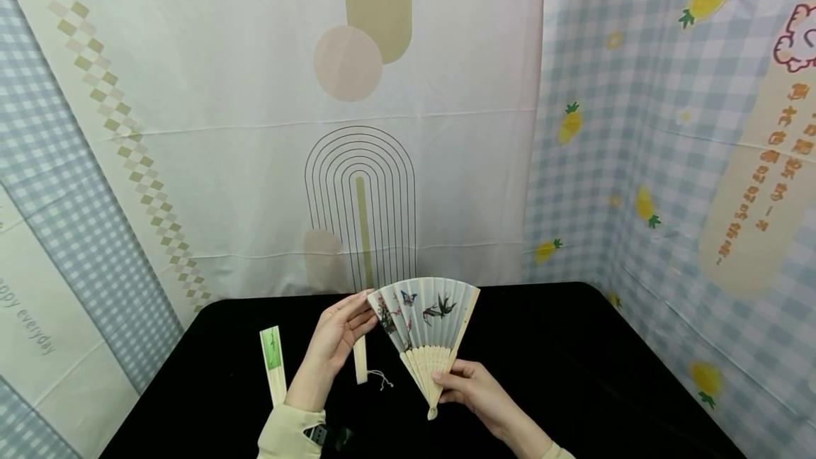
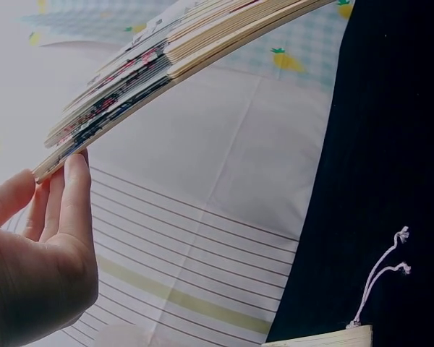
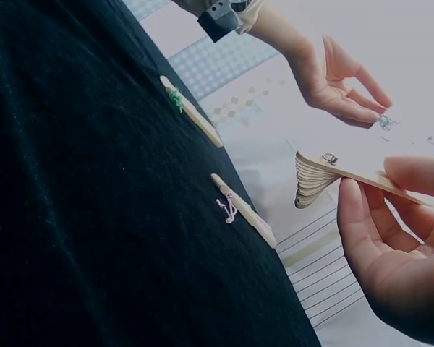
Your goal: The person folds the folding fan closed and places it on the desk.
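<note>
A folding fan (image 1: 426, 314), spread wide, is held up above the black table; its pale leaf shows flowers, a butterfly and dark birds. My right hand (image 1: 478, 392) grips its bamboo ribs low down, near the pivot. At the upper left corner of the leaf, my left hand (image 1: 338, 335) pinches the outer edge between thumb and fingers, as the left wrist view also shows with the hand (image 2: 47, 249) at the fan's tip (image 2: 50, 163). Behind the left hand lies a closed fan (image 1: 360, 363) with a pale cord (image 3: 228, 207), partly hidden by that hand.
Another closed fan (image 1: 273, 360), with a green leaf, lies to the left on the black tablecloth (image 1: 554, 346), partly behind the left forearm; its green tassel (image 3: 175, 100) shows in the right wrist view. Patterned curtains (image 1: 446, 197) stand behind the table and at both sides.
</note>
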`<state>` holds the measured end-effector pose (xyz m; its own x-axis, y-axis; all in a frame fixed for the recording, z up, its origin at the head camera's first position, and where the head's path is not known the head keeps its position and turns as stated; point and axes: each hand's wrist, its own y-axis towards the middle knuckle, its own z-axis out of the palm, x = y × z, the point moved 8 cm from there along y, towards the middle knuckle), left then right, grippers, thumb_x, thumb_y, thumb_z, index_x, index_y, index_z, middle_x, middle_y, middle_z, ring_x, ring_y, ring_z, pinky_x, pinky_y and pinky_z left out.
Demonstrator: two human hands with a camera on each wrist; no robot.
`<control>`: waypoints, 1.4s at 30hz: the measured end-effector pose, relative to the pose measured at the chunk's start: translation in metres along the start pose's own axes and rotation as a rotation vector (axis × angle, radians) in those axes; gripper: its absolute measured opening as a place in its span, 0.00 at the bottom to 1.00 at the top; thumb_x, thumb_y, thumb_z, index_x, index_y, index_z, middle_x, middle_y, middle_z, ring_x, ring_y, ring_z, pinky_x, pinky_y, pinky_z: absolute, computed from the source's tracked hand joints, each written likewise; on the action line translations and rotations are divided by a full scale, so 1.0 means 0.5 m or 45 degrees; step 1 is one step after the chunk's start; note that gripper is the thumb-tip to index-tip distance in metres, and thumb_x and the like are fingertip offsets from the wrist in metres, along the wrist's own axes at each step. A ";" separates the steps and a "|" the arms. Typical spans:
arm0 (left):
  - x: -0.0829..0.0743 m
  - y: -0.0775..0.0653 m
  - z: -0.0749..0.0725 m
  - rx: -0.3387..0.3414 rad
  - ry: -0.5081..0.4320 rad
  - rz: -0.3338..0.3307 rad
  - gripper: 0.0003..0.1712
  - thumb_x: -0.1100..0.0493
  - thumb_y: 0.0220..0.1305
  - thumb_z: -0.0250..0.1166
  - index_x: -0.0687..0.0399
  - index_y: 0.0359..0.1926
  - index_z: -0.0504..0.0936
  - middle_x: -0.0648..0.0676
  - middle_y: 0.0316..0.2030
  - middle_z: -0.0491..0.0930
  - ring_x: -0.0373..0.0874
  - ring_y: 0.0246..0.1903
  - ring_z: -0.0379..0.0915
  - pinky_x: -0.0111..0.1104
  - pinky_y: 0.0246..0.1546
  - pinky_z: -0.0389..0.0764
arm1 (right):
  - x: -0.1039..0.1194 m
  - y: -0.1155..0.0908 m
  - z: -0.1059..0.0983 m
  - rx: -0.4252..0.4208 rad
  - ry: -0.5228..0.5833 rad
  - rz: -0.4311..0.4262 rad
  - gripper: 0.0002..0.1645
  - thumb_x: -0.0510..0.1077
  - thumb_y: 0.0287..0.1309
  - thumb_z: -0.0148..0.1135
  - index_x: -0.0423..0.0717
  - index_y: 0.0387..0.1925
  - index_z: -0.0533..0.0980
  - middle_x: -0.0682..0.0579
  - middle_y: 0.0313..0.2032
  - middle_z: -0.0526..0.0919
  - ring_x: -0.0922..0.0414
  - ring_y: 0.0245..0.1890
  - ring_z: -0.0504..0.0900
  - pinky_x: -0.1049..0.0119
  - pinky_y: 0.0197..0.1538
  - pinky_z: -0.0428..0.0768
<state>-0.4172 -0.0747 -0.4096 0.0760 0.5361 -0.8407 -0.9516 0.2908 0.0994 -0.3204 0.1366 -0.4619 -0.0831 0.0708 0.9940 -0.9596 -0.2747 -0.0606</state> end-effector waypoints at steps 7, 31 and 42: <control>0.010 0.000 -0.009 -0.080 -0.038 -0.073 0.22 0.63 0.76 0.57 0.72 0.65 0.73 0.56 0.42 0.86 0.44 0.38 0.85 0.32 0.41 0.86 | 0.001 -0.002 0.005 0.022 -0.023 -0.008 0.21 0.42 0.69 0.62 0.27 0.53 0.78 0.48 0.39 0.86 0.59 0.36 0.84 0.68 0.42 0.84; 0.019 0.000 -0.004 -0.048 -0.018 -0.086 0.23 0.62 0.76 0.57 0.73 0.65 0.72 0.57 0.44 0.86 0.43 0.39 0.85 0.32 0.43 0.86 | -0.010 0.000 0.007 0.033 -0.085 -0.009 0.22 0.42 0.69 0.62 0.27 0.54 0.77 0.48 0.41 0.86 0.59 0.35 0.84 0.68 0.39 0.84; 0.024 0.002 0.001 -0.064 0.011 -0.081 0.16 0.62 0.75 0.58 0.67 0.58 0.80 0.55 0.41 0.87 0.43 0.38 0.85 0.32 0.41 0.86 | -0.012 -0.003 0.012 0.060 -0.122 -0.005 0.21 0.43 0.69 0.62 0.28 0.54 0.78 0.49 0.40 0.86 0.59 0.34 0.82 0.68 0.39 0.83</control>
<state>-0.4174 -0.0675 -0.4192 0.1342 0.5111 -0.8490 -0.9587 0.2838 0.0193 -0.3170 0.1306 -0.4672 -0.0515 -0.0193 0.9985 -0.9459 -0.3197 -0.0549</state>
